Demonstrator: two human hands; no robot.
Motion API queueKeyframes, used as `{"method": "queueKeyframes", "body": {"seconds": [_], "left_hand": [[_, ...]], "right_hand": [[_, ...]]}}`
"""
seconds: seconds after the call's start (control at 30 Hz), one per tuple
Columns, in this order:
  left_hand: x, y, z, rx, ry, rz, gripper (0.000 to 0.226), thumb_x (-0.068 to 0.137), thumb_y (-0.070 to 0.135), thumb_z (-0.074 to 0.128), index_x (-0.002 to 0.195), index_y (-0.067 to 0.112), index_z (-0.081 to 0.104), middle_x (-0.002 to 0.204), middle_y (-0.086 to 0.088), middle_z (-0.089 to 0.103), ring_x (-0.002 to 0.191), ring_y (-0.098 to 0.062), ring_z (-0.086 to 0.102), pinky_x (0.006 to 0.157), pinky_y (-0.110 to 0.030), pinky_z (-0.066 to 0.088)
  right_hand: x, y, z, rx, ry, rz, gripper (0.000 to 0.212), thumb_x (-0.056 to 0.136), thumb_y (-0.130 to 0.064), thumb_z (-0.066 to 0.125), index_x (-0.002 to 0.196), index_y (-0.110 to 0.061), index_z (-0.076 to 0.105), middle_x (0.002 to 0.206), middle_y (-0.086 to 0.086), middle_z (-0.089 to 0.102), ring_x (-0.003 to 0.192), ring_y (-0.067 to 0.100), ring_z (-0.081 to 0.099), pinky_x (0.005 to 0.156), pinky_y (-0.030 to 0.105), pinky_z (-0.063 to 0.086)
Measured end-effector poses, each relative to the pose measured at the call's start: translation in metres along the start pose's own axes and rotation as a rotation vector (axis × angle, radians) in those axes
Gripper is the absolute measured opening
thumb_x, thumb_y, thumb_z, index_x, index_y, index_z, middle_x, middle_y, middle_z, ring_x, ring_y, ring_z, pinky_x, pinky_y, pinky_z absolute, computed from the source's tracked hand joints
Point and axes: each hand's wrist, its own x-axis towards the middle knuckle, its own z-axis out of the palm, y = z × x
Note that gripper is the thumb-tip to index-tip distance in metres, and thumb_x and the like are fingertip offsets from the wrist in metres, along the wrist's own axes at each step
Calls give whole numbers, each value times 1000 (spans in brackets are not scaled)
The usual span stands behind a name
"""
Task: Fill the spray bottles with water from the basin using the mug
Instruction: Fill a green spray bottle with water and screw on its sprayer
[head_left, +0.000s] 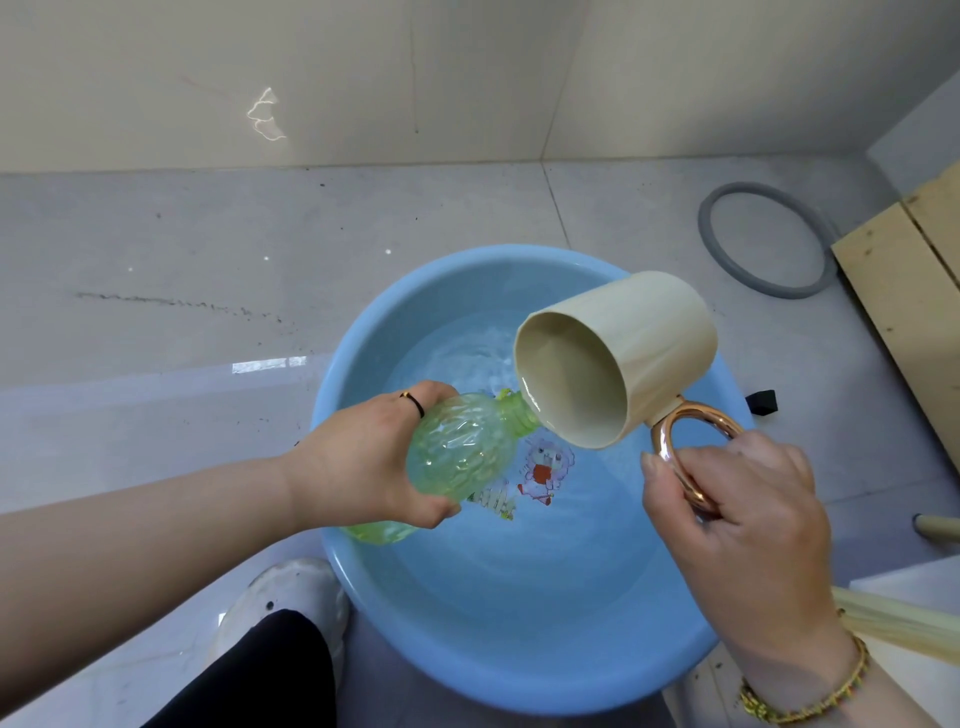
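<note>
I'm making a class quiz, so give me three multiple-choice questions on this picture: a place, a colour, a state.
1. Where is the bottle? A. over the basin B. on the floor C. on the planks
2. What colour is the mug's handle? A. blue B. copper C. green
3. How is the mug held? A. upright B. tilted toward the bottle C. upside down
Answers: 1 A, the left hand holds it there; 2 B, the right hand grips its copper loop; 3 B, its rim is at the bottle's neck.
</note>
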Motion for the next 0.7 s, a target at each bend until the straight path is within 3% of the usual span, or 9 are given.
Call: {"method": "queueKeyframes", "body": {"seconds": [0.43,0.53,0.7], "left_hand": [[-1,0,0,-6,-1,4,93,41,60,54,127,32,31,99,17,48,91,-4,49,78,-17,40],[0,0,0,-5,0,17,100,33,68,42,125,33,31,98,18,48,91,-3,49,75,-15,39],[0,-2,1,-14,10,22,97,33,68,41,124,34,32,97,18,49,88,-3,49,76,-17,41]], "right_hand": [[1,1,2,-10,4,-23,43,83,-24,49,44,-8,48,41,0,41,59,16,33,62,29,26],[1,0,0,-12,16,-38,43,83,-23,50,43,-7,48,40,0,41,59,17,33,62,29,26],[2,1,-1,-21,20,-49,43,83,-23,50,43,-7,49,40,1,42,59,17,34,62,28,25]]}}
